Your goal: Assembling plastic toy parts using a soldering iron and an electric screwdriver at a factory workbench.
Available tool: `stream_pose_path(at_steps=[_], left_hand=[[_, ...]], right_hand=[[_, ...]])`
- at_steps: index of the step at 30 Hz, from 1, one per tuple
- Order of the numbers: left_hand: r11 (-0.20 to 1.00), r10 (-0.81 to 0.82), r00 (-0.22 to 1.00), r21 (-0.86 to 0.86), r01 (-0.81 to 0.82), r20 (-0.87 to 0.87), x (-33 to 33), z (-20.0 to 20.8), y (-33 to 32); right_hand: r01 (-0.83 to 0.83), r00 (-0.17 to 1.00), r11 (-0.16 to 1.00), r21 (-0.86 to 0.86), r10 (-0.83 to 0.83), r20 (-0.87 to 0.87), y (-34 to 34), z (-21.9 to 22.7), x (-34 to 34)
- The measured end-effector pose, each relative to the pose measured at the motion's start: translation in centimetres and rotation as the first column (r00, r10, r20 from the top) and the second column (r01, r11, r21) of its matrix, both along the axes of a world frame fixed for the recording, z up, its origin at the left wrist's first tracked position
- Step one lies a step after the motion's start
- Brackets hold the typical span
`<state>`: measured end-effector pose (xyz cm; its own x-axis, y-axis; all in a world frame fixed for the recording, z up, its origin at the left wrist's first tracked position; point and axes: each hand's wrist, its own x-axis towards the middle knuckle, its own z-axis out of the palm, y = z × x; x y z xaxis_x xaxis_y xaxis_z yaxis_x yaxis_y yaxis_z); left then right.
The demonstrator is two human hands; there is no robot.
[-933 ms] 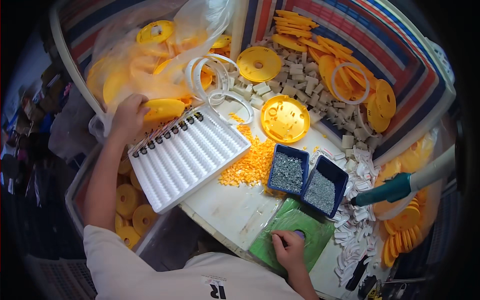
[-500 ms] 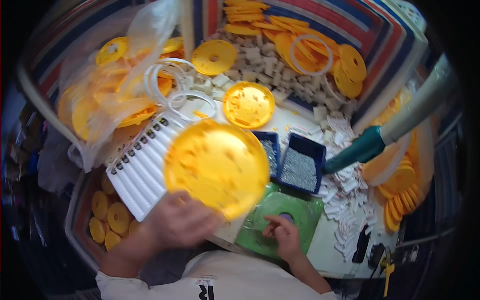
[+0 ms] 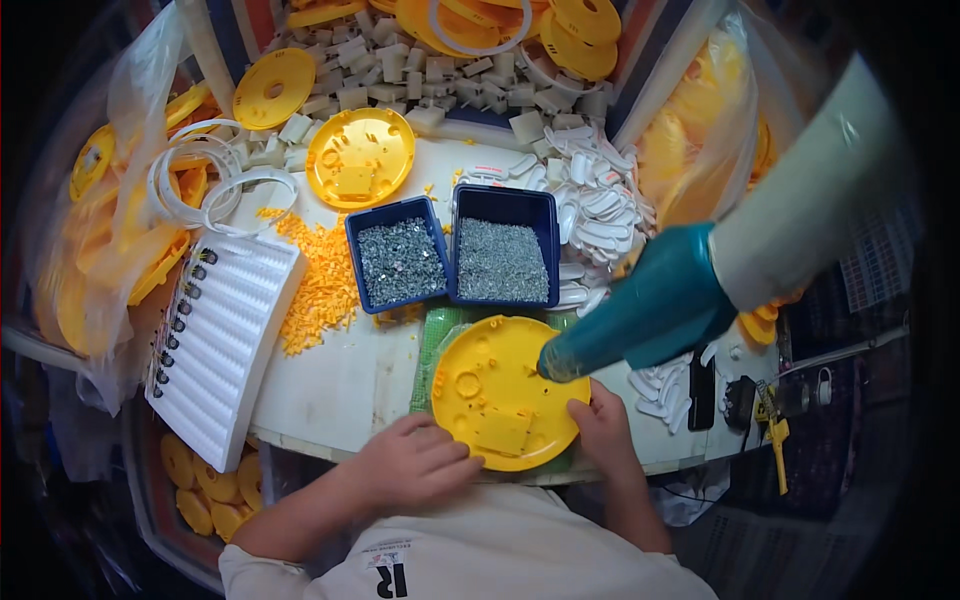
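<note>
A round yellow plastic disc-shaped cover (image 3: 490,350) lies tilted over a green pad (image 3: 437,345) at the table's near edge. Its inner side faces up, with small posts, a ring and a raised rectangular block (image 3: 502,432). My left hand (image 3: 425,462) is closed at the cover's lower left rim, with its fingers curled. At the right rim, my right hand (image 3: 603,425) grips the cover, thumb on top and the other fingers partly hidden beneath. A teal tapered nozzle (image 3: 650,310) on a thick grey pipe overlaps the cover's upper right; whether they touch, I cannot tell.
Two blue bins (image 3: 505,200) of small metal pieces stand beyond the cover. Small orange pieces (image 3: 315,285) and a ribbed white tray (image 3: 225,340) lie left. Another yellow cover (image 3: 360,155) sits farther back. White curved parts (image 3: 600,205) are heaped right, near a black phone-like object (image 3: 702,390).
The yellow cover has come down and right, from over the white tray to the green pad. My right hand has moved from the pad to its right rim. The view has shifted too.
</note>
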<state>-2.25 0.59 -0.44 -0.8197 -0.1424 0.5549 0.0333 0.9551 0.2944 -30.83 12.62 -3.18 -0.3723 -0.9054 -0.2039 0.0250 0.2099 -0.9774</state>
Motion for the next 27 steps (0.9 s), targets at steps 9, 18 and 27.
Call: stream_pose_path(at_steps=[9,18,27], left_hand=[[0.720,0.690,0.717,0.196,-0.666,-0.099,-0.4,2.6,-21.6],[0.221,0.947,0.223,0.034,-0.975,0.234,3.7,-0.8,-40.0],[0.146,0.972,0.153,0.055,-0.988,0.177,3.7,-2.2,-43.3]], right_hand=[[-0.028,0.801,0.994,0.109,0.087,-0.593,-1.8,0.8,-0.1],[0.007,0.782,0.980,0.198,0.118,-0.612,-2.2,1.2,0.4],[0.037,0.791,0.976,0.214,0.103,-0.603,-2.8,1.5,0.1]])
